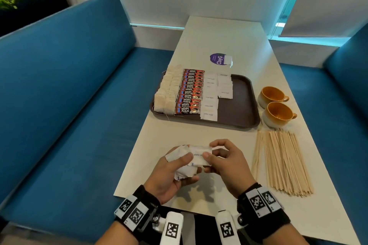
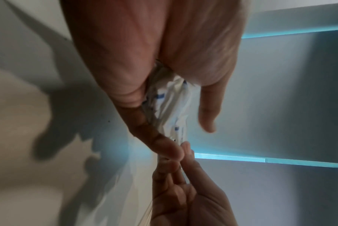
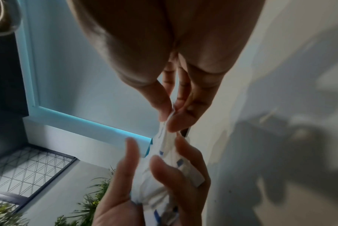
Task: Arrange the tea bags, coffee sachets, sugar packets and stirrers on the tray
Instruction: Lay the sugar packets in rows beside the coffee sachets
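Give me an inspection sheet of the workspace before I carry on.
Surface: white table.
Job's things: brown tray holds tea bags, coffee sachets and sugar packets in rows; its right part is bare. Stirrers lie on the table, off the tray.
Clutter: two cups; purple sticker with one tea bag beyond the tray.
Grippers: left hand holds a bunch of sugar packets; right hand pinches the top one.
Cables: nothing seen.
Surroundings: blue benches both sides, window blinds.
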Available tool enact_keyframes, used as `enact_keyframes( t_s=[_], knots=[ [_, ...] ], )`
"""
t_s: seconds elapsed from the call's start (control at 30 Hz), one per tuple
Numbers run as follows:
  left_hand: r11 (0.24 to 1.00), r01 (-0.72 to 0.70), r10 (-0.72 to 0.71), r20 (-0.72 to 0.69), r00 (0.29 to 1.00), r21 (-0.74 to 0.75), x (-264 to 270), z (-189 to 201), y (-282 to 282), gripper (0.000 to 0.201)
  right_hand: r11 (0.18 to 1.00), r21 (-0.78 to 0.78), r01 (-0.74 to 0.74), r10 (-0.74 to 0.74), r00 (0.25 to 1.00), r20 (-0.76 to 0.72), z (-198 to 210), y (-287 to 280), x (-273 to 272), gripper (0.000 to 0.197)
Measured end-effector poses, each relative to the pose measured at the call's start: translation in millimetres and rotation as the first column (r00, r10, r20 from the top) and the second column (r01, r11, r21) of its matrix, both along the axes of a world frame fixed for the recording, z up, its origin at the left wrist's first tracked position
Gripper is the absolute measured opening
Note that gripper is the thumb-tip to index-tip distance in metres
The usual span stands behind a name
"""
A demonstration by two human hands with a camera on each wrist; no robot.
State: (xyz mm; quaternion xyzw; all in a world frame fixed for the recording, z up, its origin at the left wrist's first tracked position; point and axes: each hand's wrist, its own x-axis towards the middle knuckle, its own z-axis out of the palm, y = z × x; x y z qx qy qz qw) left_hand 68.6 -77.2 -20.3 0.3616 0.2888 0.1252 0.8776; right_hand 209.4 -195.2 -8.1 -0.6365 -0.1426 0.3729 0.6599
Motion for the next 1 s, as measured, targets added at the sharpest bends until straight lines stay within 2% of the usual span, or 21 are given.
enact_keyframes(
  t_s=[0.07,0.2,0.33,0.43,0.5,0.7,0.8,0.9,1.0],
  knots=[
    [0.998,0.014,-0.013,-0.024,1.0,0.059,2,-3,-1,0.046,1.0,0.017,0.017,-0.018,0.999,0.035,-1,0,-1,0.022],
    [0.998,-0.023,0.027,-0.066,0.997,0.061,5,-4,-1,0.04,0.999,0.024,-0.022,0.02,0.996,0.089,-4,-3,-2,0.011],
    [0.999,-0.052,0.053,-0.065,0.996,0.011,5,-5,2,0.04,0.997,0.001,-0.072,0.072,0.996,0.059,-4,-5,3,0.024],
    [0.996,-0.081,0.078,-0.068,0.995,-0.043,7,-6,4,0.036,0.996,-0.04,-0.086,0.088,0.995,0.05,-2,-5,11,0.025],
    [0.992,-0.106,0.101,-0.068,0.993,-0.072,8,-6,7,0.04,0.996,-0.061,-0.06,0.065,0.995,0.071,2,-2,23,0.027],
    [0.988,-0.098,0.095,-0.031,0.995,-0.119,7,-15,28,0.062,0.992,-0.098,0.084,-0.066,0.983,0.174,22,12,94,0.033],
    [0.997,-0.039,0.035,-0.063,0.997,-0.061,10,-20,32,0.06,0.985,-0.12,0.124,-0.102,0.979,0.178,25,29,137,0.032],
    [1.0,-0.003,0.003,-0.086,0.996,-0.009,14,-22,32,0.049,0.964,-0.223,0.143,-0.079,0.959,0.271,19,53,178,0.028],
    [1.0,-0.009,0.007,-0.082,0.997,-0.025,15,-24,33,0.043,0.94,-0.307,0.148,-0.048,0.95,0.309,8,77,212,0.025]
  ],
)
